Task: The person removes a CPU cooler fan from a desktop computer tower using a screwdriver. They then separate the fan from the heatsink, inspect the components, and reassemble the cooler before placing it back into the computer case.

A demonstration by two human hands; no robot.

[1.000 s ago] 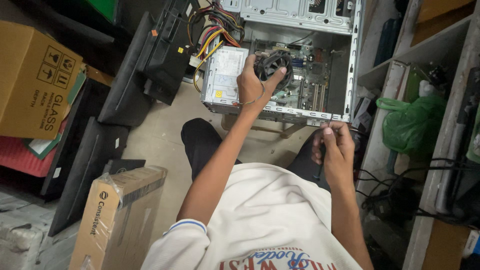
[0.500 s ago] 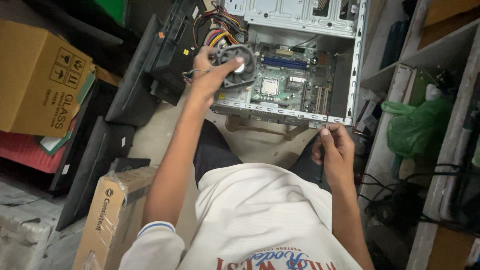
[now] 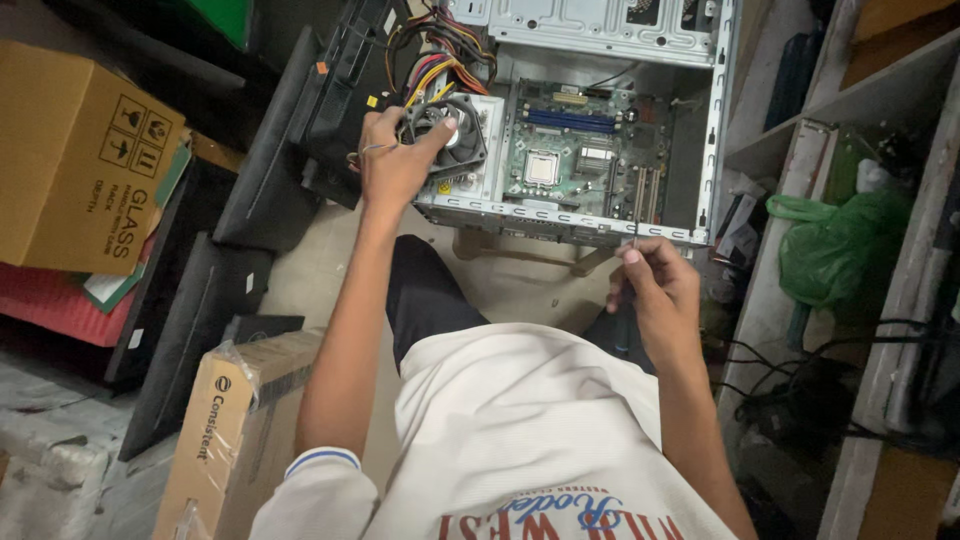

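**Cooler fan lifted over the open case**

The fan (image 3: 452,135), a black CPU cooler with a round hub, sits in the left hand (image 3: 392,165), whose fingers (image 3: 428,135) are clenched around its frame, thumb on one side and the rest wrapped over the near edge. It hangs above the left part of the open case (image 3: 700,120), just beside the power supply (image 3: 470,175) and near the wire bundle (image 3: 440,55). The board (image 3: 585,160) lies bare beneath, with the square socket (image 3: 541,167) uncovered and apart from the fan.

By its look the fan is light to moderate in weight and stiff, probably with a metal heatsink under a plastic frame. The blades and any thin lead seem the fragile parts, and the underside may be greasy. The outer frame, where the hand grips now, looks the safest hold.

The right hand (image 3: 652,295) rests near the case's front rim, fingers closed around a dark slim tool (image 3: 622,325); it looks like a screwdriver, but the palm covers most of it.

The fan's underside is hidden, and I cannot tell whether a lead ties it to the board. The case top is cut off by the frame.
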